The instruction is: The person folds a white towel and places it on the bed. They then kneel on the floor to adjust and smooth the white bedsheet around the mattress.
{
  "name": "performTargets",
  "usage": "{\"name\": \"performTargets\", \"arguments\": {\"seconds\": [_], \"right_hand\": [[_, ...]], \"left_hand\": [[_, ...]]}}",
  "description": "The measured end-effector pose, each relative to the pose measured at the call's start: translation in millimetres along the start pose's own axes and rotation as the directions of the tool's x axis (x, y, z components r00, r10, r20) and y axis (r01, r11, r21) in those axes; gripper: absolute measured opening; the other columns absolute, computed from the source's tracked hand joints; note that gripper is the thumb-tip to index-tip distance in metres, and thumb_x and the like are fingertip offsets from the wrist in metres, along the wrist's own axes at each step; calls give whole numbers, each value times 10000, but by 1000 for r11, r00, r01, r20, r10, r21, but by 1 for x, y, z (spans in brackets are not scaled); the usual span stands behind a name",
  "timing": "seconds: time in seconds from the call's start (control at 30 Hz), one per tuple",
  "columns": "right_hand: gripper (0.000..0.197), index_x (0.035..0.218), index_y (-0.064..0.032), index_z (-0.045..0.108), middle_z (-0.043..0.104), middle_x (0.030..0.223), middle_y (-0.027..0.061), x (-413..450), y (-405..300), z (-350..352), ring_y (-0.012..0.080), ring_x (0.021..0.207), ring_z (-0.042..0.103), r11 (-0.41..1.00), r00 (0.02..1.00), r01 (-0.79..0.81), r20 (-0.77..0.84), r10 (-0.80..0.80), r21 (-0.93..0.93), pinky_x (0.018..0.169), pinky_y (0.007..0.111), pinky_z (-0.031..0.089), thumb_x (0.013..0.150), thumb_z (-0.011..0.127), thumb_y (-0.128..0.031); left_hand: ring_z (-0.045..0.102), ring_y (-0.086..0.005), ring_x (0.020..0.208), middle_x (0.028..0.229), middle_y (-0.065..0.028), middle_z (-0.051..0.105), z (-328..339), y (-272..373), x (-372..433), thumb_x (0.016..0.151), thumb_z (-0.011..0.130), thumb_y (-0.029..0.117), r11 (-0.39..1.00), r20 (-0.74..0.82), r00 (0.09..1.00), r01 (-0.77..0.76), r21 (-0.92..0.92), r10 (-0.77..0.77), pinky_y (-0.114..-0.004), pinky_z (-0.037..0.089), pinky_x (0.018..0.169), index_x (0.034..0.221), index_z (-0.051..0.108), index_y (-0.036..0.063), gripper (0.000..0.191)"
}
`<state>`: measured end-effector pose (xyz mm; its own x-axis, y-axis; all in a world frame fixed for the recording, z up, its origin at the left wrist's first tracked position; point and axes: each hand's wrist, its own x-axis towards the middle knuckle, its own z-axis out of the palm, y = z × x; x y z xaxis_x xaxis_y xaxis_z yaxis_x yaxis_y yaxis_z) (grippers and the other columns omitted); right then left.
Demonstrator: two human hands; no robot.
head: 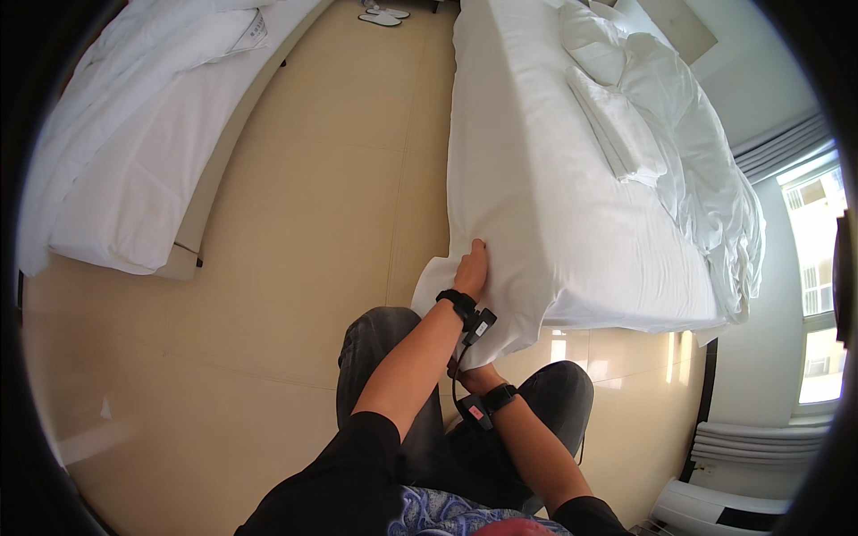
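Observation:
A white bed sheet (503, 201) covers the bed in front of me and drapes down its near side and corner. Against the hanging side of the sheet rests my left hand (473, 269), its fingers turned partly out of sight. Lower down, at the bed's near corner, my right hand (481, 379) grips the bottom edge of the loose sheet flap, which covers part of its fingers. Both wrists wear black straps with small cabled devices. My knees are bent on either side of the hanging corner.
Folded white linen (620, 130) and a rumpled white duvet (697, 134) lie on this bed. Another bed (134, 181) with white bedding stands to the left across the tiled floor (308, 187). White slippers (380, 19) lie at the far end. A window (818, 268) is at right.

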<state>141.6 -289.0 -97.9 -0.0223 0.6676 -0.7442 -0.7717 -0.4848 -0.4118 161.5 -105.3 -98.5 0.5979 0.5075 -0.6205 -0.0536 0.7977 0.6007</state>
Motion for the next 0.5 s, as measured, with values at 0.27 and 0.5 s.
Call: {"name": "performTargets", "arguments": {"seconds": [0.27,0.5], "right_hand": [[152,1084,-177,488,440,796,-30,-37,-37,18,88,612,406,971,984,172,-14,-177,-168,503,227,296,940,495,-131],[169,1061,-150,557,499,716,-39,-82,-54,46,70,560,432,877,881,381,-174,-441,-292,461,227,307,931,538,-256]], "left_hand": [[562,-330,1064,1202,-241,570,13,28,-30,870,282,569,974,23,994,-108,201,106,-357,395,959,1261,485,-104,804],[533,-418,1111,1191,-321,554,-3,33,-31,867,242,661,836,-54,938,-279,473,343,-396,372,984,1221,501,-126,901]]}}
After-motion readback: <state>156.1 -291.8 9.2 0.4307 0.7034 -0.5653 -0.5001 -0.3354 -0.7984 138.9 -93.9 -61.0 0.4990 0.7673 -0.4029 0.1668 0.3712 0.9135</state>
